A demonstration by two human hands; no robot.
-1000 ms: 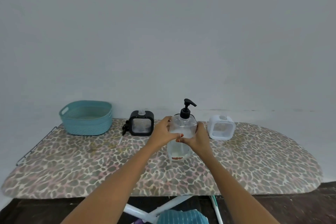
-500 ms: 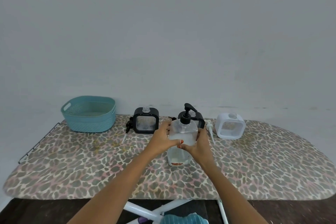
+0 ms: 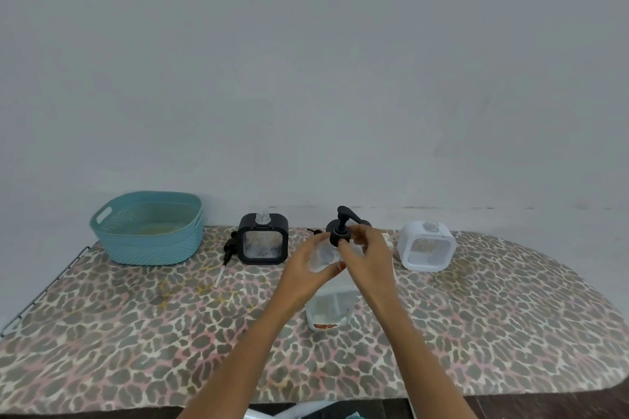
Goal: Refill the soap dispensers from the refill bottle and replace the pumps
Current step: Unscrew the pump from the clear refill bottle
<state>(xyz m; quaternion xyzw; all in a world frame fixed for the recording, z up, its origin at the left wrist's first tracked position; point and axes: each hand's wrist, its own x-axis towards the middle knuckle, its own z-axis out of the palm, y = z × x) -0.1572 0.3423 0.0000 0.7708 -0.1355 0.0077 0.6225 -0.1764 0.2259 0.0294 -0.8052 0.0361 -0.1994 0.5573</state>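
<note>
- The padded ironing board (image 3: 136,333) is wearing grey-pink leopard print.
- The ribbed plastic basket (image 3: 146,241) is showing teal.
- The plastic pump top (image 3: 340,228) is showing black.

This is looking like a home laundry corner: a leopard-print ironing board (image 3: 136,350) is standing against a plain grey wall (image 3: 306,78), with a teal plastic basket (image 3: 149,245) sitting at left.

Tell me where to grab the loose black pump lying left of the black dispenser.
Pinch the black pump at its dark head, coming from above: it lies flat on the board, head toward the wall, thin white tube pointing at you. The head looks the thickest part; the black dispenser crowds its right side.
</note>
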